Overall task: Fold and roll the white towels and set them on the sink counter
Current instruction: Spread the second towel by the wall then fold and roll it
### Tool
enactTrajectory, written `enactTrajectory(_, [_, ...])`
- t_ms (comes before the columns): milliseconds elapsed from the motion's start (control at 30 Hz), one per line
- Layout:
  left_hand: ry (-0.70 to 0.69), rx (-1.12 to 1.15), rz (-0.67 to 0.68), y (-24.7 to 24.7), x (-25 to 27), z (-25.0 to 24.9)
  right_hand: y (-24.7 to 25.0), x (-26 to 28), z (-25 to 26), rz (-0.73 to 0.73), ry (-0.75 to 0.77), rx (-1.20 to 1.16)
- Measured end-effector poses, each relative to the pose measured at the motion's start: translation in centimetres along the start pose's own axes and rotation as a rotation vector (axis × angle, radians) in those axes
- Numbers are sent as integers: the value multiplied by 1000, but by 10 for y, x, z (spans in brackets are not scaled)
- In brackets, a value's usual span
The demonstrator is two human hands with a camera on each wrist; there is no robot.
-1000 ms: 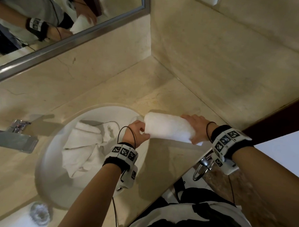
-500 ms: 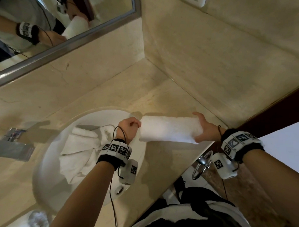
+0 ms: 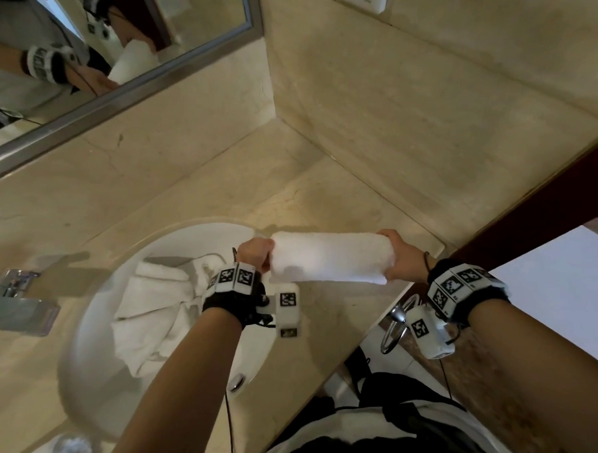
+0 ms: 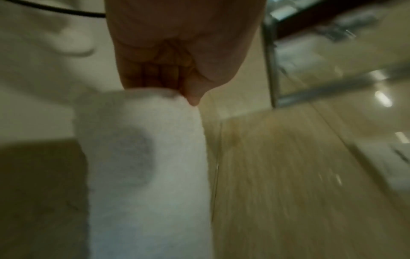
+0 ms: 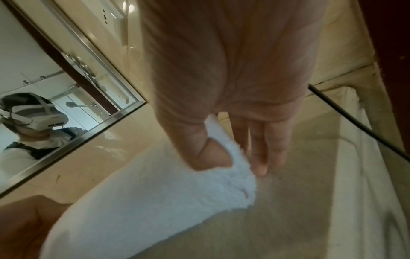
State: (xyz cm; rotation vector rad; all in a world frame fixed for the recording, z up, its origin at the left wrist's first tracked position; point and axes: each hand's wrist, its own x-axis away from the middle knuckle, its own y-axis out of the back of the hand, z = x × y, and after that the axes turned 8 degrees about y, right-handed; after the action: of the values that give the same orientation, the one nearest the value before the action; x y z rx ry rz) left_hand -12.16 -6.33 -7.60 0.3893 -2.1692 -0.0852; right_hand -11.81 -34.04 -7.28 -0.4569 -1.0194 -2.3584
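The rolled white towel (image 3: 327, 256) lies level with its long axis running left to right in the head view, one end over the rim of the sink basin (image 3: 91, 323) and the other toward the side wall. It sits over the beige stone table (image 3: 326, 200), just to the right of the basin; the pictures do not settle whether its underside touches the stone or hangs just above it.

The left hand (image 3: 255, 253) is clenched at the roll's basin-side end, knuckles up. The left wrist view, blurred, shows its curled fingers (image 4: 159, 73) bunched against that end and the thumb tip on the towel's edge, so it grips the end of the roll. From that camera the roll (image 4: 144, 166) runs straight away from the hand.

The right hand (image 3: 400, 256) grasps the opposite end, farthest from the basin. In the right wrist view the thumb (image 5: 210, 154) presses into the nap on the upper side of the towel (image 5: 155, 201), and the fingers (image 5: 259, 149) reach down behind the end, so that end is pinched between them.

Inside the basin lies a second white towel (image 3: 156, 316), loose and crumpled, well apart from the roll. A chrome faucet (image 3: 13, 303) stands left of the basin, and a mirror (image 3: 93, 46) hangs on the wall behind it. A metal ring (image 3: 394, 328) hangs below the table edge, right of the basin.
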Motion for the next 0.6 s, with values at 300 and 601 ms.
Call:
enactTrajectory(300, [-3,-124,9,6,6,-10,-2,-14,-7,-304,-198,-95])
enactTrajectory(601, [-214,-840,-178,-8,20,-22,-19,-19,19,-247,-197,-150])
